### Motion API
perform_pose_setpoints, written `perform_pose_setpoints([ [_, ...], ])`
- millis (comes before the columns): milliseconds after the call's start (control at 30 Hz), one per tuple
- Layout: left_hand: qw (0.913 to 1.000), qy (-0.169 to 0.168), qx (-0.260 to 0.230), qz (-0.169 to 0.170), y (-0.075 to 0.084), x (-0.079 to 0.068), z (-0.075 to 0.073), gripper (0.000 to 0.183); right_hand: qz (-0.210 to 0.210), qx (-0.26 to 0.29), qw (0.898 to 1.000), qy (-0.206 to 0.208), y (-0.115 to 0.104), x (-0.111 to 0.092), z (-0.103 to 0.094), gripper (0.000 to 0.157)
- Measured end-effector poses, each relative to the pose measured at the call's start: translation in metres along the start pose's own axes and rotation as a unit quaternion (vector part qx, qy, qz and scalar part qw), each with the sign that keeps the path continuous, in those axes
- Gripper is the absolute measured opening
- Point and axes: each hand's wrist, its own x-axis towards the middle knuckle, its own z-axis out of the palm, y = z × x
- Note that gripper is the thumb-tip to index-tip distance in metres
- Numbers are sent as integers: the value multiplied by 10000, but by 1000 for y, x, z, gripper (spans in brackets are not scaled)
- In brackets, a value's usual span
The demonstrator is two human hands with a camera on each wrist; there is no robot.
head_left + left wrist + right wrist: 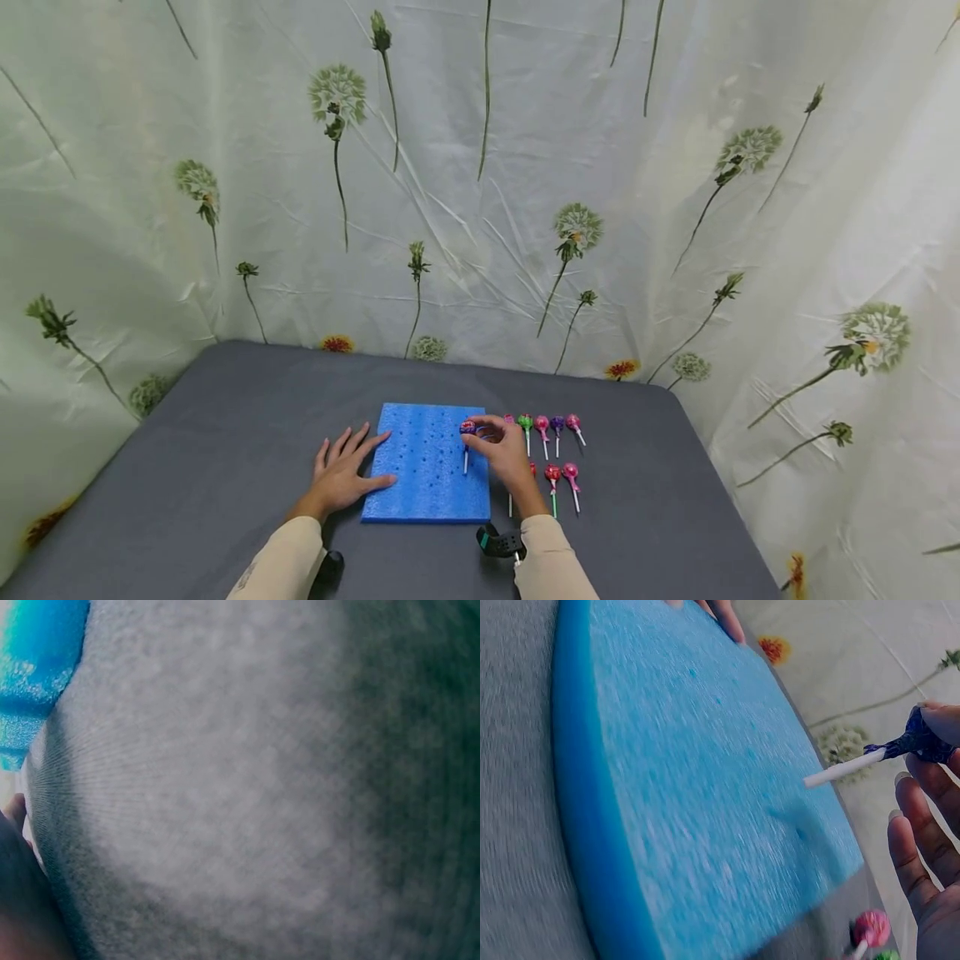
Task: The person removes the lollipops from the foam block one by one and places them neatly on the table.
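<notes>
A blue foam board dotted with small holes lies flat on the grey table. My right hand pinches a lollipop in a dark purple-blue wrapper by its candy end, over the board's right part. In the right wrist view the white stick of this lollipop points toward the board, its tip apart from the surface. My left hand lies with spread, straight fingers at the board's left edge, thumb and fingertips on the foam. The left wrist view holds mostly blurred grey cloth and a corner of the board.
Right of the board, more lollipops lie in two rows: a green one, a purple one, a red one and several pink ones, partly behind my right hand. A floral curtain hangs behind the table.
</notes>
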Motion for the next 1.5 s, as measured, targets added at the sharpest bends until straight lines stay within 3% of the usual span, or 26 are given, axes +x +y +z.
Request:
perform_pose_setpoints([
  [267, 9999, 26, 27, -100, -1, 1, 2, 86, -20, -37, 9999, 149, -21, -9, -28, 26],
  [500, 9999, -1, 5, -116, 1, 0, 1, 86, 158, -184, 9989, 400, -19, -13, -50, 25],
  [867, 9999, -94, 42, -90, 4, 1, -1, 86, 315, -63, 9976, 614, -9, -22, -72, 27],
  [1200, 9995, -78, 257, -143, 4, 3, -5, 87, 206, -171, 9965, 788, -1, -32, -95, 25],
  [1300, 9995, -102, 252, -167, 4, 3, -5, 87, 148, -157, 9964, 825, 8, -33, -104, 25],
  [1500, 9995, -178, 211, -181, 6, 4, -5, 87, 571, -201, 9925, 1065, 36, -33, -122, 25],
])
